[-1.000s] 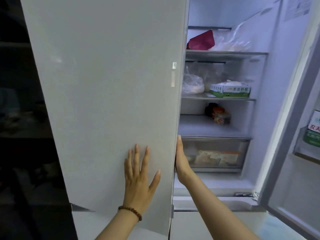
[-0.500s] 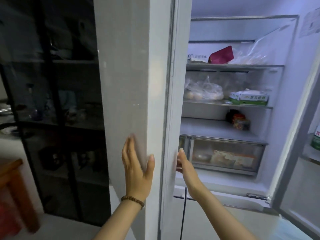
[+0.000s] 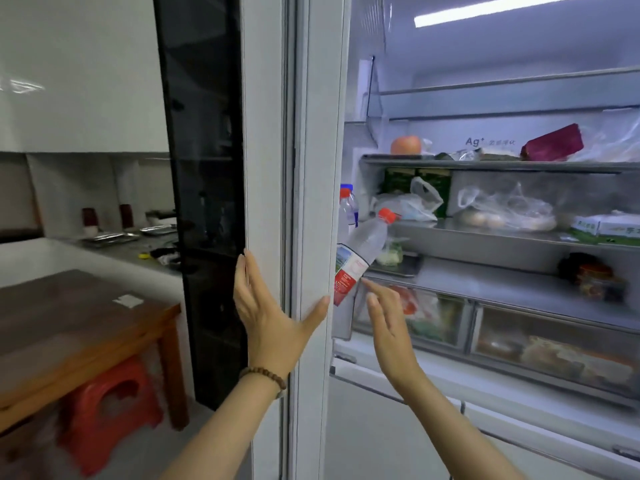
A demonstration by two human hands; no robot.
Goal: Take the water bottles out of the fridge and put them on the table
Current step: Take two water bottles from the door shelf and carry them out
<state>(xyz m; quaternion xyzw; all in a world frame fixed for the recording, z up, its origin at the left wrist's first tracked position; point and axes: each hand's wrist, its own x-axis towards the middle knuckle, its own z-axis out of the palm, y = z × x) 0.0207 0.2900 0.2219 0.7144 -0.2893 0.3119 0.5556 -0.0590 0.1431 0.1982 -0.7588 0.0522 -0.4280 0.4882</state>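
Observation:
The fridge's left door stands edge-on to me. My left hand spans its edge with straight fingers, thumb on the inner side. A clear water bottle with a red cap and red-and-white label leans tilted out of the door's inner side. Behind it stands another bottle with a red cap, and a blue cap shows above that. My right hand hovers open just below the tilted bottle, fingertips near its label. The wooden table is at the lower left.
The fridge shelves hold bagged food, eggs, an apple, jars and cartons; clear drawers sit below. A dark glass cabinet stands left of the door. A red plastic stool is under the table. Trays lie on the grey counter.
The left door has swung further open, now edge-on, which reveals bottles on its inner side. My right hand has come off the door edge and moved toward the tilted bottle. The view shifted left.

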